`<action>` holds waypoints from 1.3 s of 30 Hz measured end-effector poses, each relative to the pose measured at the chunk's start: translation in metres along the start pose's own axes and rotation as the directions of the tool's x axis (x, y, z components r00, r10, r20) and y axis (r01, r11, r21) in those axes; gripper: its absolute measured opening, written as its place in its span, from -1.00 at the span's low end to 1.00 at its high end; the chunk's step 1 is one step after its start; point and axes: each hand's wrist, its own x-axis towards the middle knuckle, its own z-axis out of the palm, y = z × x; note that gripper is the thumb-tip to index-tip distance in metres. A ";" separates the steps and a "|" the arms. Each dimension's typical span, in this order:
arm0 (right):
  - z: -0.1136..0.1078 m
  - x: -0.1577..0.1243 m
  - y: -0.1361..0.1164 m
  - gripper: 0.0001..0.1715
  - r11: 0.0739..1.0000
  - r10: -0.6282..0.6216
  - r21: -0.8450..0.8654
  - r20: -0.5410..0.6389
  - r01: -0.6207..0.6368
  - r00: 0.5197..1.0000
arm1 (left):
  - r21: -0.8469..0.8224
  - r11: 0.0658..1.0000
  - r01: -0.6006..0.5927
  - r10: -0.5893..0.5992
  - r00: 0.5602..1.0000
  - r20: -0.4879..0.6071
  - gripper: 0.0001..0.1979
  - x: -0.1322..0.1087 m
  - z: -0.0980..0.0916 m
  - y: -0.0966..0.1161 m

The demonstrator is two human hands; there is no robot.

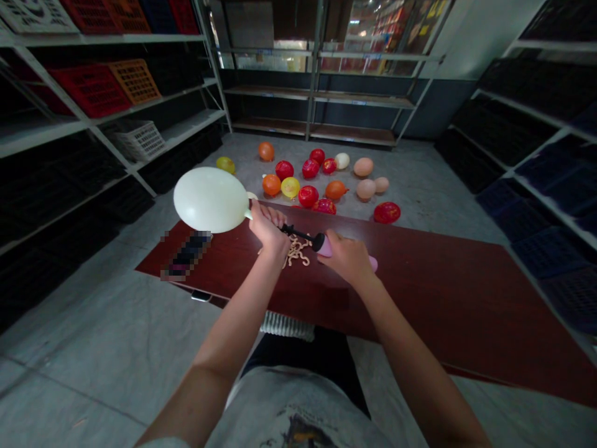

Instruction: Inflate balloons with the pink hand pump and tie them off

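Concrete floor [420,174] past table [443,298]: scattered balloons [310,168]; hands [268,229] [345,258] on pump [298,234].

The desk [443,311] stands in front of the person. A big balloon [209,199] sits on one end of a pump [298,234], just past the left hand [268,227]. The right hand [345,258] is on the other end of the pump. Below the pump, on the desk, lies a small pile of curly bits [295,252]. A blurred thing [186,255] lies on the desk, to the left of the hands. Behind the desk, many small balloons [308,196] sit on the floor [93,348]. Shelves [41,134] stand on the left, more shelves [550,202] stand on the right, and more shelves [354,134] stand at the back.
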 end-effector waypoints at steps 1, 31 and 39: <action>-0.003 0.000 -0.005 -0.51 1.000 -0.011 0.008 -0.009 0.011 1.000 | -0.003 1.000 0.021 -0.021 1.000 0.005 -0.48 -0.007 0.000 -0.004; 0.025 -0.020 0.015 -0.42 0.998 -0.063 -0.017 0.007 0.063 0.998 | 0.037 0.984 0.173 -0.170 0.982 -0.078 -0.59 0.066 -0.039 0.019; 0.017 -0.009 0.014 -0.50 0.998 -0.001 0.057 0.006 0.000 1.000 | 0.045 0.998 0.040 -0.037 0.998 -0.055 -0.56 0.044 -0.016 0.030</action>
